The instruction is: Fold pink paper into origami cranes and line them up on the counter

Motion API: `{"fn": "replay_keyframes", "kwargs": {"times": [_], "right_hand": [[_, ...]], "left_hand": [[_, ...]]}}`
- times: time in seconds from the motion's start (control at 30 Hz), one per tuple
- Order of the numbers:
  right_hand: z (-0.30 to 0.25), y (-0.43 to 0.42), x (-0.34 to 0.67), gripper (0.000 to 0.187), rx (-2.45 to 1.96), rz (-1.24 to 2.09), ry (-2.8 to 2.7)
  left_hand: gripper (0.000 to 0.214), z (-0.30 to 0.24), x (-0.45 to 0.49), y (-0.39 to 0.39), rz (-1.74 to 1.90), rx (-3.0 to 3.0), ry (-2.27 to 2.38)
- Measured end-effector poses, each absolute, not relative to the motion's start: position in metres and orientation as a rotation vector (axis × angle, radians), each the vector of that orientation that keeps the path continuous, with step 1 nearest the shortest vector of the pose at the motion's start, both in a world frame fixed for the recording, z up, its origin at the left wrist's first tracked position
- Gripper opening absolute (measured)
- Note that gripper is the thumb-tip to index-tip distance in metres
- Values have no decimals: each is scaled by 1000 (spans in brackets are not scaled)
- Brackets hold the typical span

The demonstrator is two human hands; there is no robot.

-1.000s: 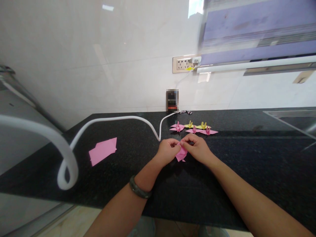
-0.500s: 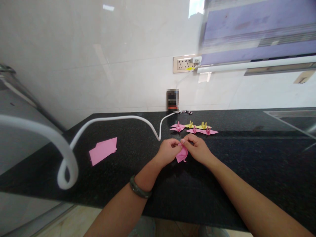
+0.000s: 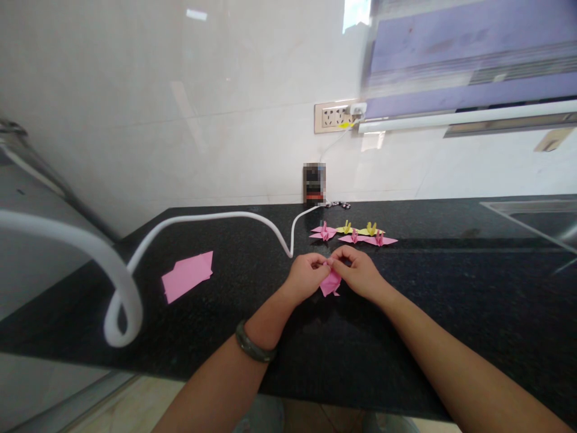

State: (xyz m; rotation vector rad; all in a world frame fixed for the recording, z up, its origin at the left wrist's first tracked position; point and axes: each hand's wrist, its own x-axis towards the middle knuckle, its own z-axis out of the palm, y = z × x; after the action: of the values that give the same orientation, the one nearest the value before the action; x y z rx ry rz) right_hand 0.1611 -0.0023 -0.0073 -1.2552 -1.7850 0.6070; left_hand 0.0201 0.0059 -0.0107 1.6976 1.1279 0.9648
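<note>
A pink folded paper [image 3: 331, 284] is pinched between both hands over the dark countertop. My left hand [image 3: 307, 276] grips it from the left, thumb and fingers closed. From the right, my right hand [image 3: 358, 273] holds its upper part, with the fingertips of both hands meeting there. The fingers hide the paper's top. Just beyond my hands stand several folded paper cranes, among them a pink crane [image 3: 323, 232], a yellow crane [image 3: 371, 230] and another pink crane [image 3: 380, 240].
Pink paper sheets [image 3: 187, 276] lie in a stack at the left. A thick white flexible stand [image 3: 211, 214] curves across the left side. Against the wall leans a phone-like dark object [image 3: 314, 185], below a socket panel [image 3: 331, 118]. A sink edge [image 3: 525, 225] shows at the right.
My right hand's fingertips have shifted slightly left and closer to my left fingers at the top of the pink paper. The cranes and the paper stack stay in place.
</note>
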Motion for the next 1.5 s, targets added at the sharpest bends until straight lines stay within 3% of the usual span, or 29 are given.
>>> {"fn": "replay_keyframes", "kwargs": {"times": [1.5], "right_hand": [[-8,-2,161,13,-1245,689,-1761]], "left_hand": [[22,-11,20,6,938,1733,1130]]}}
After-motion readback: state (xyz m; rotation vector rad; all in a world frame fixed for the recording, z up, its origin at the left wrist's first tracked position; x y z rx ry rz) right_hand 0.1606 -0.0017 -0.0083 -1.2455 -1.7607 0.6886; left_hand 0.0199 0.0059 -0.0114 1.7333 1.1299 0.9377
